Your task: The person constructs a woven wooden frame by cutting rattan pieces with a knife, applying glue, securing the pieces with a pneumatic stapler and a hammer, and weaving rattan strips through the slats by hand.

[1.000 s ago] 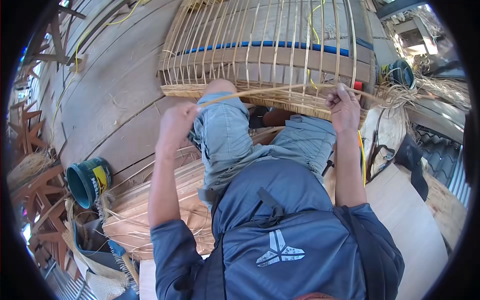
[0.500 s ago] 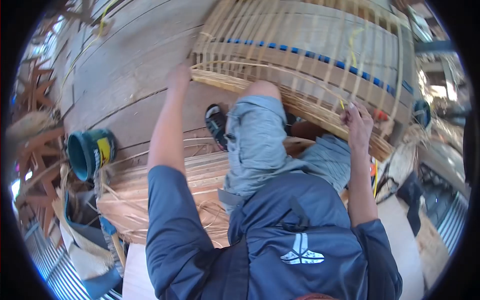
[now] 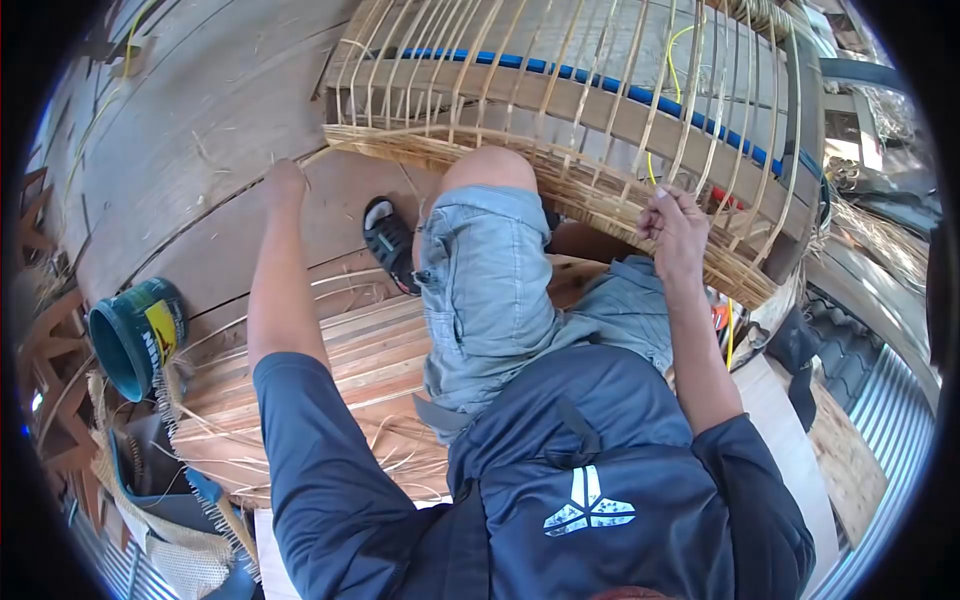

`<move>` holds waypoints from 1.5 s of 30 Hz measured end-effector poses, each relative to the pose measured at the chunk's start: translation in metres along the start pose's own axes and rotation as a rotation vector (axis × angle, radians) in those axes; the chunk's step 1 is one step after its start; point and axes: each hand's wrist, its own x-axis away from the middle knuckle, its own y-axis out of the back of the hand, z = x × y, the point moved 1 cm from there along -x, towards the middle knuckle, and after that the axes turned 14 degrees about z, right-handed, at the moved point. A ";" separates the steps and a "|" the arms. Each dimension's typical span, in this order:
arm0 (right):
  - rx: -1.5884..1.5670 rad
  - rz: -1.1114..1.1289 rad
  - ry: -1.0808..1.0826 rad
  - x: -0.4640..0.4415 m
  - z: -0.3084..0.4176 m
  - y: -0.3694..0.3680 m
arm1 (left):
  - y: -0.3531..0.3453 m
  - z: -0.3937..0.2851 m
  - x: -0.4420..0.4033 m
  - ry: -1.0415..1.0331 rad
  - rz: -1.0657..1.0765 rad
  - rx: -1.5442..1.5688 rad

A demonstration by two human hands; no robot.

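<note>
A wooden frame (image 3: 345, 40) with thin upright cane rods (image 3: 555, 65) stands in front of me. Along its near edge runs a woven cane band (image 3: 600, 195). My left hand (image 3: 285, 185) is closed beyond the band's left end, gripping a thin cane strip (image 3: 318, 155) that leads back to the weave. Near the band's right part, my right hand (image 3: 677, 235) has its fingers curled and pinched among the rods, apparently on the same strip; the fingertips partly hide it. My bent knee (image 3: 490, 168) touches or nearly touches the band's middle.
A green bucket (image 3: 135, 335) stands on the left of the plank floor (image 3: 230, 90). Stacked wood strips (image 3: 350, 370) with loose cane lie beside my legs. A blue bar (image 3: 640, 95) crosses behind the rods. Corrugated metal sheet (image 3: 865, 440) is at the right.
My left hand has pulled outward to the left, away from the frame's corner. The strip that arched above the band now lies down against it. The view has shifted, too.
</note>
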 end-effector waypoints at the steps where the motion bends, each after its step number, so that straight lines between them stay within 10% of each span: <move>1: 0.010 0.001 -0.001 0.000 -0.001 0.001 | 0.005 -0.007 0.017 0.001 0.006 0.008; 4: 0.563 -0.020 -0.005 0.002 -0.006 0.003 | 0.013 -0.005 0.052 0.168 -0.086 0.101; 10: 0.644 0.052 0.016 0.001 -0.009 0.009 | -0.033 0.045 0.050 0.086 -0.031 0.021; 12: 0.659 0.077 0.006 0.002 -0.007 0.008 | -0.066 0.066 0.030 -0.166 0.122 -0.550; 16: 0.740 0.136 0.040 0.003 -0.006 0.012 | -0.090 0.063 0.077 -0.300 -0.260 -0.052; 17: 0.720 0.191 0.049 0.003 -0.010 0.009 | -0.102 0.072 0.080 -0.172 -0.080 0.196; 20: 0.850 0.255 0.226 0.005 -0.012 0.015 | -0.035 0.020 0.186 0.206 0.132 1.796; 23: 1.029 0.310 0.254 0.006 -0.015 0.010 | -0.044 0.025 0.242 -0.054 -0.018 2.255; 25: 1.506 0.298 0.614 0.019 -0.011 -0.005 | -0.042 0.028 0.284 -0.066 -0.108 2.275; 37: 1.642 0.281 0.530 0.005 -0.016 -0.010 | -0.007 0.066 0.451 -0.285 -0.757 2.203; 45: 1.654 0.420 0.543 0.000 -0.009 -0.011 | -0.091 0.118 0.539 0.394 -1.019 1.583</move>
